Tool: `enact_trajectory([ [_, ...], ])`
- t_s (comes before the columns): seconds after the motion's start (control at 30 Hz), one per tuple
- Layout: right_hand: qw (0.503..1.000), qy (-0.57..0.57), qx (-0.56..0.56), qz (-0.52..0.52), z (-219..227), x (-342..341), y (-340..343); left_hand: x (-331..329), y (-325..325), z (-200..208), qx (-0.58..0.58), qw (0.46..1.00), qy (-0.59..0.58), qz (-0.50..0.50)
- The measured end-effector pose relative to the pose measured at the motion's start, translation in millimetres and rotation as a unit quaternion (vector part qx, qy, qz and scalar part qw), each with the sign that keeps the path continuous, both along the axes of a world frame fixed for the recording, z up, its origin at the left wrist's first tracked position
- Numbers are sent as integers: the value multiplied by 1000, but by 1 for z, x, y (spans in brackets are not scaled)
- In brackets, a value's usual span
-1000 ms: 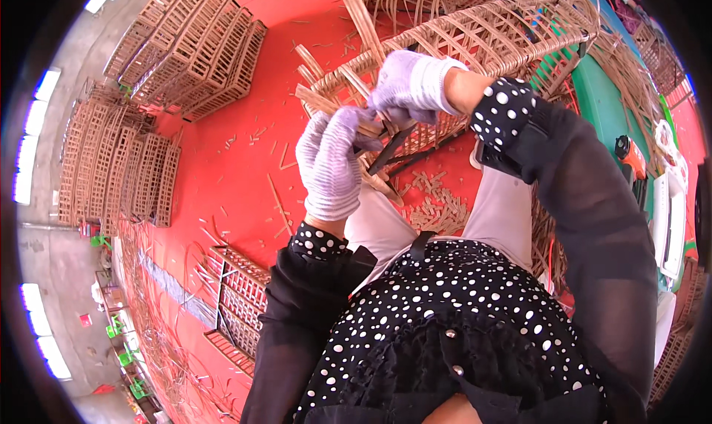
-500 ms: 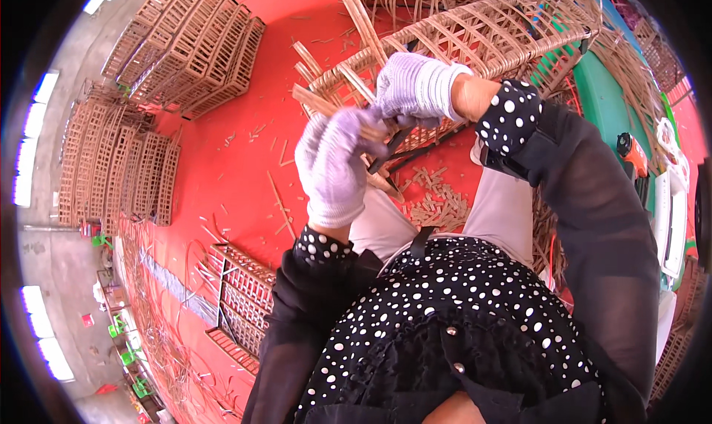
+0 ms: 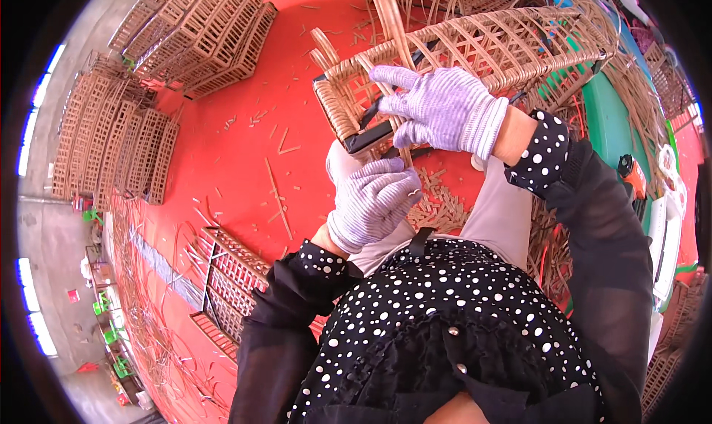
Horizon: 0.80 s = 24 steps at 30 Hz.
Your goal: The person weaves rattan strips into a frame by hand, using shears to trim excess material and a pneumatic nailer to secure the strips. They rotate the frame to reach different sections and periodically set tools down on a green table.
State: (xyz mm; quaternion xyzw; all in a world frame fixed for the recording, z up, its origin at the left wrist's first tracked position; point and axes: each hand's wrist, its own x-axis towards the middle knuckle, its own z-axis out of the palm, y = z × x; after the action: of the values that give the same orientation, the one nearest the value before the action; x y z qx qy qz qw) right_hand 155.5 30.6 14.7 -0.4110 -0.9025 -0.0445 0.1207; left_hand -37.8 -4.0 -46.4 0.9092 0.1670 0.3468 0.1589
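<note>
A brown woven rattan basket frame (image 3: pixel 475 49) with black metal bars lies tilted across my lap, its near-left corner toward me. A long flat rattan strip (image 3: pixel 389 16) stands up from its edge and passes down through the corner. My right hand (image 3: pixel 449 109), in a pale purple knitted glove, rests over the weave with fingers apart, the index finger stretched across the strip. Just below the corner, my gloved left hand (image 3: pixel 374 201) is closed, fingers curled at the strip's lower end. Its fingertips are partly hidden.
Stacks of finished-looking woven baskets (image 3: pixel 196 34) stand at the far left, and a smaller basket frame (image 3: pixel 226 275) lies on the red floor nearer. Short strip offcuts (image 3: pixel 439 205) are scattered between my legs. At right are a green surface, loose strips and an orange-and-black tool (image 3: pixel 632 173).
My hands have come apart: the left moved down and right, while the right opened its fingers and shifted right and downward. The basket's corner is now uncovered.
</note>
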Motion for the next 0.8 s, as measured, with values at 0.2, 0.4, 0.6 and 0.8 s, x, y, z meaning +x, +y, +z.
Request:
enact_trajectory([
  [0.2,978,-137,-145,-57,15,-19,7,-4,6,-3,18,999,37,-5],
  [0.4,995,-61,71,-34,-24,-9,1,-25,25,53,-171,984,-26,-31],
  [0.6,990,-42,115,-63,-28,-14,-1,13,106,74,-29,912,406,43],
  [0.8,992,-15,114,-46,-34,-9,-1,53,135,86,-181,736,648,-78],
])
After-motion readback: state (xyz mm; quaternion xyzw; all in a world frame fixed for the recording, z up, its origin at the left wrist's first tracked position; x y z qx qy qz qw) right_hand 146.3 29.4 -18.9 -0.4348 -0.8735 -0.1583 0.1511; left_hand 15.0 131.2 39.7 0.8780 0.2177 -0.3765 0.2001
